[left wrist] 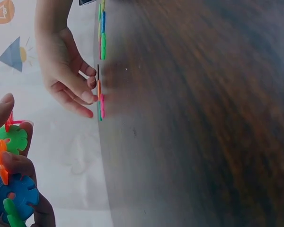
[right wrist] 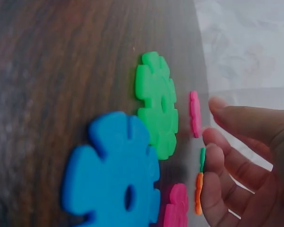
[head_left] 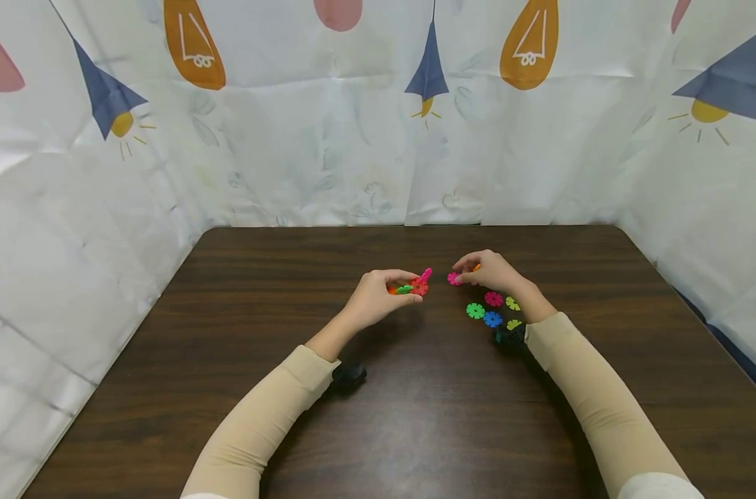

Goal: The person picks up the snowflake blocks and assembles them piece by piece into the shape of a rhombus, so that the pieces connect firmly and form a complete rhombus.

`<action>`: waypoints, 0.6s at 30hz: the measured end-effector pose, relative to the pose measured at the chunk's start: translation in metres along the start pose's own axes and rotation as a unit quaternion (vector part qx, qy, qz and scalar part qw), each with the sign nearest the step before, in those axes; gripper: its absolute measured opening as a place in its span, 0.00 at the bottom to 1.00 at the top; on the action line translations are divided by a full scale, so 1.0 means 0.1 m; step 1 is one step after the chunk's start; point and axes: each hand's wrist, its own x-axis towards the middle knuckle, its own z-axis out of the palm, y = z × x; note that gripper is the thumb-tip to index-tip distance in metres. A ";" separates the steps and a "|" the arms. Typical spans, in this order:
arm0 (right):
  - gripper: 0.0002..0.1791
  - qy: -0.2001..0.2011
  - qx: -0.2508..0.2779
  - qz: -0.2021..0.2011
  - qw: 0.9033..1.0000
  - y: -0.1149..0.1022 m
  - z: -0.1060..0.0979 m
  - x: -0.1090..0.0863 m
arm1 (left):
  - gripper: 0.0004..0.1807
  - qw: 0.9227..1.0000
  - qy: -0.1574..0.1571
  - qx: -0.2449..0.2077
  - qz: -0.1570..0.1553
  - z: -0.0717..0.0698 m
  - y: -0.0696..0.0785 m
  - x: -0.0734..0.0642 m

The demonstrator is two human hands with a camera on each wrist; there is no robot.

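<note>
My left hand (head_left: 374, 298) holds a joined cluster of flower-shaped plastic discs above the table. In the left wrist view its blue disc (left wrist: 19, 194), green disc (left wrist: 16, 137) and orange disc (left wrist: 2, 161) slot into one another at angles; a red disc (head_left: 418, 286) and a pink one (head_left: 426, 274) stick out in the head view. Over the far right part, my right hand (head_left: 491, 270) reaches down with thumb and fingers apart. A loose pink disc (right wrist: 195, 114) lies flat by its fingertips, with an orange disc (right wrist: 199, 194) and a green edge beside it.
Nearer than the right hand lie more loose discs: a green one (head_left: 475, 310), a blue one (head_left: 493, 319), a pink one (head_left: 493, 299) and yellow ones (head_left: 512, 303). The brown table (head_left: 328, 249) meets a white printed curtain (head_left: 353, 152) behind. Each wrist carries a black device (head_left: 349, 376).
</note>
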 end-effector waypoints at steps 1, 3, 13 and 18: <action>0.16 -0.001 -0.003 0.001 1.000 0.00 0.00 0.00 | 0.22 1.000 0.000 0.000 0.000 0.00 0.00 0.00; 0.17 -0.002 -0.006 0.004 1.000 0.00 0.01 0.01 | 0.22 1.000 -0.002 -0.003 0.000 0.00 -0.01 0.00; 0.19 -0.003 -0.032 0.016 0.999 -0.02 0.00 0.03 | 0.22 1.000 -0.004 -0.006 -0.001 0.01 -0.02 0.00; 0.18 -0.005 -0.034 0.019 0.999 -0.01 0.02 0.05 | 0.22 1.000 -0.002 0.005 0.001 0.01 -0.02 0.00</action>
